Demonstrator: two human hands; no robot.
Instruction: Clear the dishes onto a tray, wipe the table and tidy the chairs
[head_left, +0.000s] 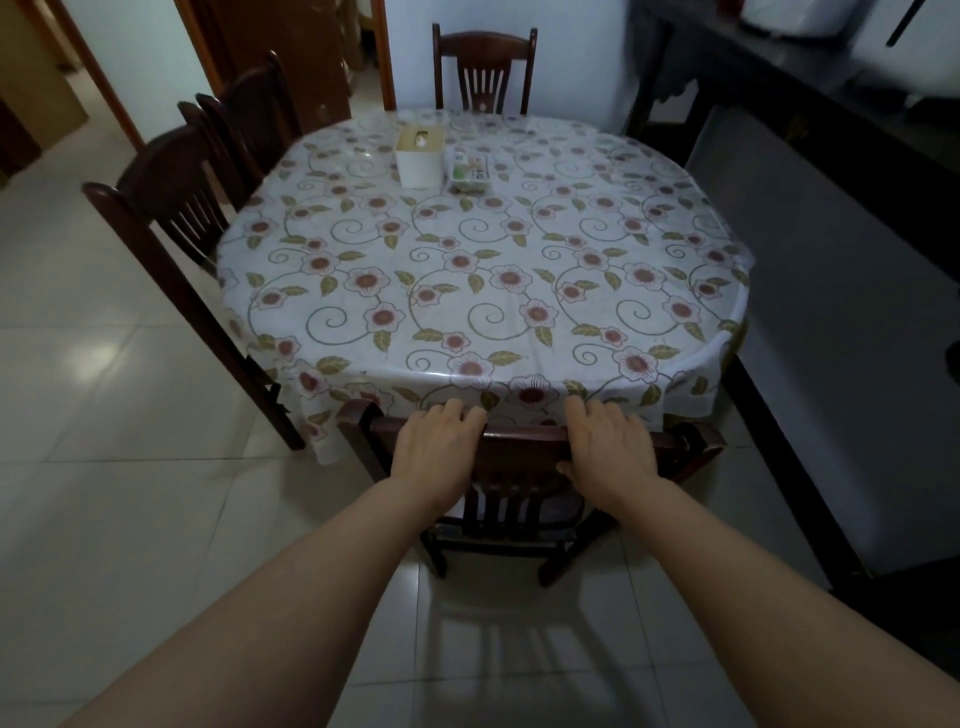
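My left hand (439, 441) and right hand (605, 441) grip the chair (519, 457) by its top rail at the tabletop's (493, 270) near edge; stiff, heavy wood, I judge.

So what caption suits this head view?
Both hands, left hand and right hand, grip the near chair at the floral-clothed table.

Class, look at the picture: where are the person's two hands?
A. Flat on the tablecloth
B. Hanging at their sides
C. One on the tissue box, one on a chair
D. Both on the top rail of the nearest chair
D: the left hand and right hand both grip the top rail of the nearest chair.
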